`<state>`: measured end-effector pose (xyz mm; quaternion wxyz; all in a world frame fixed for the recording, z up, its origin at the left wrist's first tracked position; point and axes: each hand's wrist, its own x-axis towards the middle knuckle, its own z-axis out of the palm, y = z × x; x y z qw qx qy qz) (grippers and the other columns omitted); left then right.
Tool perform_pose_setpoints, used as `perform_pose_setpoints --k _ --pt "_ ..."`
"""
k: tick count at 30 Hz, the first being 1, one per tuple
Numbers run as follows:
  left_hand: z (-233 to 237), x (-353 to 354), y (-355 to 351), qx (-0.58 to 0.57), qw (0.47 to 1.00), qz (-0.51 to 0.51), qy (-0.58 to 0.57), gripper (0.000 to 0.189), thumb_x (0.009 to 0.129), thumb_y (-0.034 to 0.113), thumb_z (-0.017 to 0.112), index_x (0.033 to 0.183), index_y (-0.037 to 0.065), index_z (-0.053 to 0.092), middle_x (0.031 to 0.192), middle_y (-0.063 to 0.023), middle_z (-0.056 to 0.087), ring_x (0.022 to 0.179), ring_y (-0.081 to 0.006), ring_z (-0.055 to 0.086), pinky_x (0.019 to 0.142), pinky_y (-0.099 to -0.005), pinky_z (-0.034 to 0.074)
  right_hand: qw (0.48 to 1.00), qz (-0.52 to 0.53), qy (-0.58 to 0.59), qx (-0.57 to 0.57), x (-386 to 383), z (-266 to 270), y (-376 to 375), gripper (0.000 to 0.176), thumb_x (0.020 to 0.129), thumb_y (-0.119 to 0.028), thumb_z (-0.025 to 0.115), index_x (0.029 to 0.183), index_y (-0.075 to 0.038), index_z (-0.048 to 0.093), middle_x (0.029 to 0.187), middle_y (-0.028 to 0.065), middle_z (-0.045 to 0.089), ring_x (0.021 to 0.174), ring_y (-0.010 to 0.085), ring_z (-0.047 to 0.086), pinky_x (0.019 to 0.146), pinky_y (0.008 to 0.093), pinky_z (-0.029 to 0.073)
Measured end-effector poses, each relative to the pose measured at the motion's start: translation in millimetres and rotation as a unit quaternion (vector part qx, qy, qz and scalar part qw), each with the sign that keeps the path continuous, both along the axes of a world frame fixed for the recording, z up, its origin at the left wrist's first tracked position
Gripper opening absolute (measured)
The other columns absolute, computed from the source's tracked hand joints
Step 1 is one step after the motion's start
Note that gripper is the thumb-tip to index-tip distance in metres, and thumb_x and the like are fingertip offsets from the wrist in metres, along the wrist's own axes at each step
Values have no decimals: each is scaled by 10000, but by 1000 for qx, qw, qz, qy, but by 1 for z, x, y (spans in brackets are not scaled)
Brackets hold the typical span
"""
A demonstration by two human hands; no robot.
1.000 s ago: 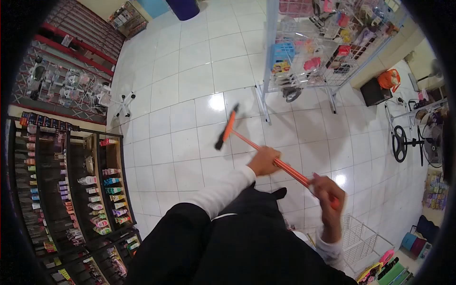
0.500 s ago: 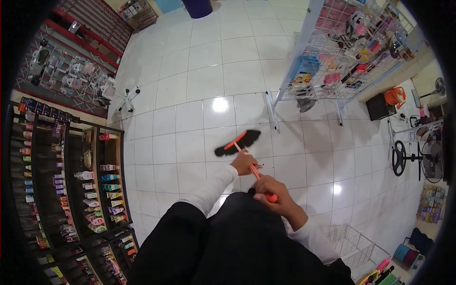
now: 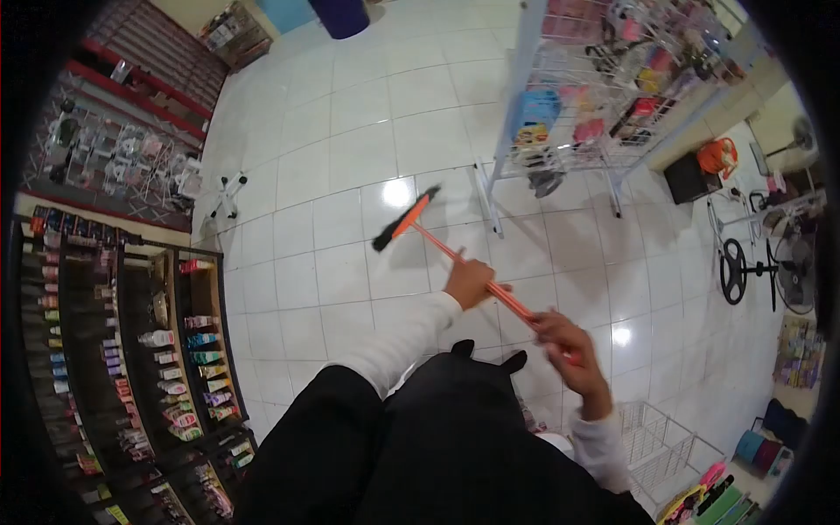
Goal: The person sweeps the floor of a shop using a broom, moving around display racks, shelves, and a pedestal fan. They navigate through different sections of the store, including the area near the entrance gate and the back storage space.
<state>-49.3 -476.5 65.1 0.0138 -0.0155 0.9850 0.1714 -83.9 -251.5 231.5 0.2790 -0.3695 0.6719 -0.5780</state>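
A broom [image 3: 435, 244] with an orange handle and dark bristles reaches out ahead of me over the white tiled floor [image 3: 332, 267]. My left hand [image 3: 471, 284] wraps round the middle of its handle. Closed on the top end of the same handle, my right hand [image 3: 570, 348] is farther right and nearer my body. The broom head points away from me, its bristles close over the tiles just in front of a bright light reflection.
Packed product shelves [image 3: 131, 350] line the left side. A wire display rack [image 3: 577, 131] with hanging goods stands on legs at upper right. A purple bin [image 3: 339, 17] is at the far end, a fan [image 3: 794, 274] on the right, and a white wire basket [image 3: 661, 446] at lower right.
The broom head has swung forward and slightly left, and its bristles have turned. My right hand has moved right and a little up, while my left has shifted slightly right and forward.
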Motion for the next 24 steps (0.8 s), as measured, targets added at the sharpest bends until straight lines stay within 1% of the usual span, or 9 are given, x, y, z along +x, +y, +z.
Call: perform_pose_setpoints --k 2,4,6,12,14,17,18,21,24 --pt "39 -18 55 71 994 -76 26 541 780 574 556 563 80 590 578 -108 580 630 -315 608 845 -504 412 995 -98 -12 -32 -11 43 49 126 730 -118 548 674 -5 533 707 95 579 863 278 620 1042 517 271" --pt "83 -49 150 127 967 -217 -33 519 798 525 563 542 75 576 559 -124 571 597 -347 593 664 -431 477 969 -214 2 -120 -18 91 128 172 761 -123 491 612 -37 478 533 75 484 537 226 525 876 520 450" --pt "114 -64 211 175 934 -309 -29 464 799 469 590 588 57 580 573 -149 568 607 -360 589 560 -403 472 939 -265 5 -221 -16 125 167 410 911 -359 481 613 -94 389 478 33 395 460 156 414 550 349 451" --pt "97 -113 374 317 787 -524 -73 354 817 408 608 729 66 587 689 -119 607 711 -313 616 721 -438 468 908 -405 -1 -102 -14 148 267 519 908 -496 452 626 -60 443 476 34 409 397 134 368 442 274 347" --pt "67 -132 410 332 773 -535 -83 357 830 421 587 776 68 606 752 -101 629 810 -288 622 812 -478 426 886 -458 -18 71 -18 125 282 505 915 -441 463 677 1 514 522 56 457 459 121 421 489 243 362" --pt "-22 -168 436 303 783 -533 -103 213 820 306 606 775 99 577 823 -66 621 864 -257 617 911 -502 369 930 -304 -5 209 -57 67 283 103 776 -28 621 757 -7 522 718 111 523 682 230 511 627 337 398" --pt "-50 -180 441 274 794 -534 -98 200 814 287 607 780 92 573 825 -72 622 846 -266 622 892 -475 406 939 -236 90 235 -70 43 271 121 759 -54 624 751 -10 512 702 134 496 700 293 498 663 368 399" --pt "-70 -202 400 431 801 -336 -245 149 816 190 603 795 51 555 810 -110 609 742 -272 621 716 -387 483 969 -126 114 178 -97 -18 248 172 737 -71 615 674 -11 467 648 124 455 665 305 468 641 384 385" --pt "-93 -212 366 584 763 -194 -198 150 770 170 627 744 49 541 760 -67 556 739 -261 571 784 -468 453 984 -52 118 121 -127 -28 226 178 712 -50 611 646 -11 450 635 119 446 638 301 455 612 378 381"
